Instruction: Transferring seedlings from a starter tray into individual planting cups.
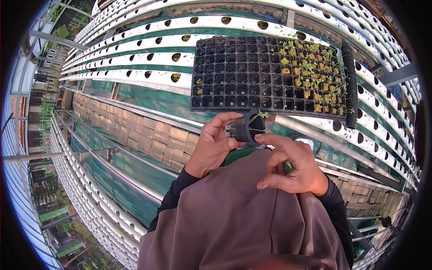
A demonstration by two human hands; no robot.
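My left hand (216, 145) grips a black plastic net pot (238, 130) by its slotted side, the pot lying sideways with its mouth towards the right. A small green seedling (262, 115) leans out over the rim, its pale stem running into the pot. At the lower edge of the mouth is the index fingertip of my right hand (292, 165); whether it touches the rim or the stem I cannot tell. The right thumb stands apart with nothing held. Just beyond lies a black seedling tray (236, 71), with seedlings in yellowish plugs (317, 77) mostly at its right end.
A long stack of black net pots (349, 84) lies along the tray's right end. White hydroponic pipes with round holes (162, 57) run beneath and beyond the tray. A clear container (305, 141) is partly behind my right hand. Brick paving (152, 135) shows at left.
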